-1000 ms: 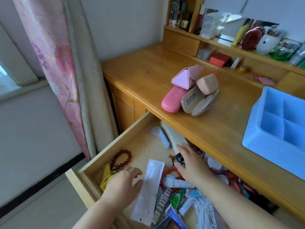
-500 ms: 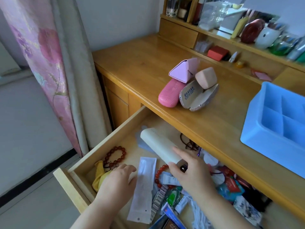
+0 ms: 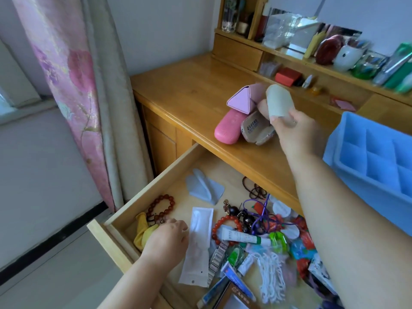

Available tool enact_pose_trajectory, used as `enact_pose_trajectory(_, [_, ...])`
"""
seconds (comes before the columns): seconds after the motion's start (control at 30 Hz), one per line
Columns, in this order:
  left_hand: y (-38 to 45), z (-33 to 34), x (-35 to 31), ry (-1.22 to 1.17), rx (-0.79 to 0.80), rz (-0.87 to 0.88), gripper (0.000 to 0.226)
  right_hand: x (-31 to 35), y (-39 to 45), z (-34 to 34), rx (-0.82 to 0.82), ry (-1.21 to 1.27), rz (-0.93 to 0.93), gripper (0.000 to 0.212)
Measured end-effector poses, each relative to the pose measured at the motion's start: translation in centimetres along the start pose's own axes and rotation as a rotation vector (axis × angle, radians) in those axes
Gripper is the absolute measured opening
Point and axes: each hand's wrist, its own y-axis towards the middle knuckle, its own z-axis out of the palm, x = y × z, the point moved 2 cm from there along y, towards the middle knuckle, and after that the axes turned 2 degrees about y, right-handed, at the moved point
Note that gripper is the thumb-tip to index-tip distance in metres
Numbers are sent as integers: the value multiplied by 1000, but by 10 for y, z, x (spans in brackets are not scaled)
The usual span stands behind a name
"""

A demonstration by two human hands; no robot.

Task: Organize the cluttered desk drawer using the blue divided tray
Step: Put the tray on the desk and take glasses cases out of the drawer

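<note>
Drawer (image 3: 124, 216): pale wood, pulled out, holding loose clutter. Contents: round red-brown bead bracelet (image 3: 161, 205) at left; a crumpled yellow cloth (image 3: 142, 230); a long flat white packet (image 3: 198, 244), glossy, lying lengthwise; a grey-blue folded plastic piece (image 3: 204, 189) toward the back; a white tube (image 3: 242, 237) with a green cap; tangled purple cord (image 3: 262, 216); a metal link watch strap (image 3: 218, 256); white stringy fringe (image 3: 270, 269).

Desk (image 3: 189, 90): warm varnished wood, smooth, with a shelf unit (image 3: 287, 56) of jars and bottles at the back. On top: a glossy pink oval case (image 3: 227, 130), a matte lilac triangular case (image 3: 242, 103) resting on it, an open beige case (image 3: 254, 130). Tray (image 3: 347, 157): blue plastic, square compartments, on the desk at right, outside the drawer. Pink floral curtain (image 3: 64, 70) at left, white wall behind.

Right hand (image 3: 294, 132): raised over the desk, fingers curled round a beige rounded case (image 3: 277, 101), matte finish. Left hand (image 3: 167, 238): low in the drawer, fingers loosely bent, touching the packet's edge and lying beside the cloth; no grasp visible.
</note>
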Motion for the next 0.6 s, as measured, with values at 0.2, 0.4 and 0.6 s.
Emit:
enact_pose_trajectory(0.2, [0,-1,-1,4,12,11,25,-27,-39,-20,189,293,-168,52])
enact_pose_trajectory(0.4, [-1,-3,-6,39,28,63,31,-121,-150,-40,330,-217,-604,19])
enact_pose_trajectory(0.6, [-15,-5,-30,-26,46,299,33,-184,-180,-28,535,-540,-311,56])
